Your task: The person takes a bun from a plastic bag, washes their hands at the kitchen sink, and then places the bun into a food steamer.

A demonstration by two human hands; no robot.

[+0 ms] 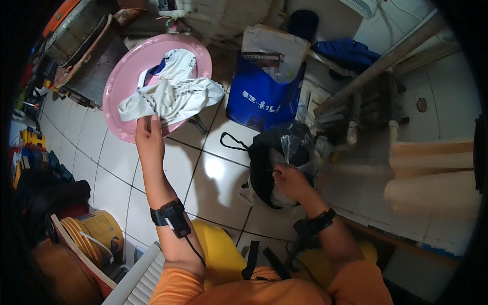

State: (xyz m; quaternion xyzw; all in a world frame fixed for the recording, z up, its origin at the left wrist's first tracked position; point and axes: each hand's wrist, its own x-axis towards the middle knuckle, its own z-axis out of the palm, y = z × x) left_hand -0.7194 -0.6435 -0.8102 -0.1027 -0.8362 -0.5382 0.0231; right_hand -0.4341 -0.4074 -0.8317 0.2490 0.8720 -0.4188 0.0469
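My left hand [149, 129] pinches the near edge of a white cloth garment [179, 95] with dark trim. The garment lies bunched over a pink plastic basin [114, 87] with a flower-patterned rim, and part of it hangs past the right side. Some dark blue cloth [154, 70] shows beneath it. On my right, a black bag [261, 171] with a loop handle stands on the tiles, with clear plastic [291, 146] in its mouth. My right hand [293, 183] is over this bag, its fingers curled on the clear plastic; the fingertips are partly hidden.
A blue bag [263, 101] with white writing, holding cardboard, stands beyond the black bag. Pipes [352, 129] and a slanted pole [377, 65] rise at the right. A yellow bucket [101, 232] is at the lower left, and a metal pot [78, 42] at the upper left.
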